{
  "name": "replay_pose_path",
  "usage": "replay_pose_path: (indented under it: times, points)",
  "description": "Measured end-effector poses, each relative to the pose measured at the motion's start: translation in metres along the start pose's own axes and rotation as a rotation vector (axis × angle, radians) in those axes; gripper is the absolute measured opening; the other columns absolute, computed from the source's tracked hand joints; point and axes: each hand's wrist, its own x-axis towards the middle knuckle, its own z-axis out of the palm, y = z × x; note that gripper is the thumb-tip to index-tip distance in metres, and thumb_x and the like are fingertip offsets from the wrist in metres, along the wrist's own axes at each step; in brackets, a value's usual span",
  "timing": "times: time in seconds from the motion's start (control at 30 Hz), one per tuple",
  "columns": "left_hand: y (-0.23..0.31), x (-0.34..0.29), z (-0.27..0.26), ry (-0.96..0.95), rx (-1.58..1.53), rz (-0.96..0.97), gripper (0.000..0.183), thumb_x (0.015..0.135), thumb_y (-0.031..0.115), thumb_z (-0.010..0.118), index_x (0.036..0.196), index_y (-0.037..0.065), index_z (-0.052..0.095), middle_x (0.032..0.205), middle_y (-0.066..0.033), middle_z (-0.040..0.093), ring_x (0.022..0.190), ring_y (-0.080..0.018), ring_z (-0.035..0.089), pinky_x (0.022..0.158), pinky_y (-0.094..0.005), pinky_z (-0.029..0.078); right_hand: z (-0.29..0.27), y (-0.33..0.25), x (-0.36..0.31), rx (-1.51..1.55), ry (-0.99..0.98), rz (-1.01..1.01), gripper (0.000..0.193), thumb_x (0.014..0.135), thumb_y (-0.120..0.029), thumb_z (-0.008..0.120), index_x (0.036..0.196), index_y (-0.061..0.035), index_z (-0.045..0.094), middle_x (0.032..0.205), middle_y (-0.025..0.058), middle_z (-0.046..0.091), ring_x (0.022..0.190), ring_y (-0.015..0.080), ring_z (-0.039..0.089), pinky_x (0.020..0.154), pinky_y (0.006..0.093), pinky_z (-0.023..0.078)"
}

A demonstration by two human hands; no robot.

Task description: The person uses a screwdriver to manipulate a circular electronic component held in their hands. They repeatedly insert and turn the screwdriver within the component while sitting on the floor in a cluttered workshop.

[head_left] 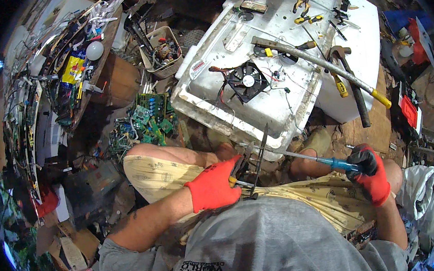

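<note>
Off the panel's near edge [215, 119], the left hand [215, 185] clamps its fingers on a dark piece [259, 166], seemingly whole, the right hand [370, 174] a screwdriver [339, 164]; one fan [248, 80] lies loose.

Bright light, its source out of my view, whitens the worn white plastic panel [200, 93], whose sunken centre shades to grey. The blue-handled steel screwdriver [338, 164] appears sharp; toward the black circular rim, the heap of long, thin, pale strips [33, 126] bows, and green leafy foliage [11, 236] softens.
</note>
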Motion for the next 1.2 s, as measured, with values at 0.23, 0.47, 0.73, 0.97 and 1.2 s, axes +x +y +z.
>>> replay_pose_path:
  times: [0.23, 0.47, 0.73, 0.97, 1.2]
  points:
    - [-0.005, -0.001, 0.003, 0.05, -0.057, 0.069, 0.073, 0.078, 0.019, 0.062, 0.143, -0.002, 0.036, 0.105, -0.0266, 0.064, 0.099, -0.0402, 0.063, 0.085, -0.0452, 0.05, 0.028, -0.027, 0.007, 0.303, 0.209, 0.244, 0.031, 0.089, -0.006, 0.061, 0.119, -0.0052, 0.054, 0.104, 0.0064, 0.059, 0.091, 0.0174, 0.06, 0.075, 0.0285, 0.05]
    - [0.009, -0.004, -0.001, 0.062, -0.05, 0.023, 0.069, 0.078, 0.018, 0.063, 0.14, -0.003, 0.04, 0.105, -0.0262, 0.065, 0.098, -0.0389, 0.063, 0.084, -0.0446, 0.05, 0.075, -0.008, 0.01, 0.434, 0.684, 0.054, 0.03, 0.099, -0.027, 0.054, 0.123, -0.0084, 0.054, 0.093, 0.0059, 0.059, 0.074, 0.015, 0.058, 0.063, 0.0267, 0.048]
    - [0.013, -0.004, -0.006, -0.038, -0.089, -0.073, 0.073, 0.08, 0.019, 0.062, 0.142, -0.007, 0.034, 0.115, -0.0299, 0.061, 0.109, -0.04, 0.06, 0.095, -0.0426, 0.047, 0.056, 0.002, -0.008, 0.32, 0.498, 0.263, 0.023, 0.101, -0.032, 0.051, 0.112, -0.0116, 0.053, 0.073, -0.0025, 0.051, 0.056, 0.0072, 0.047, 0.047, 0.0216, 0.038]
    - [0.01, -0.002, -0.002, 0.02, -0.055, 0.006, 0.073, 0.08, 0.02, 0.062, 0.141, -0.008, 0.035, 0.12, -0.0306, 0.058, 0.114, -0.0406, 0.057, 0.099, -0.0412, 0.045, 0.059, 0.017, -0.002, 0.417, 0.559, 0.011, 0.025, 0.096, -0.019, 0.061, 0.116, -0.0104, 0.048, 0.081, 0.0042, 0.058, 0.069, 0.0164, 0.057, 0.062, 0.0267, 0.047]
    - [0.004, -0.004, 0.001, 0.026, -0.068, -0.009, 0.072, 0.08, 0.02, 0.062, 0.141, -0.007, 0.036, 0.121, -0.0299, 0.058, 0.114, -0.0402, 0.057, 0.098, -0.0412, 0.046, 0.059, 0.009, -0.003, 0.231, 0.481, 0.231, 0.03, 0.102, -0.033, 0.05, 0.12, -0.0087, 0.049, 0.08, 0.006, 0.059, 0.06, 0.0154, 0.055, 0.054, 0.0261, 0.045]
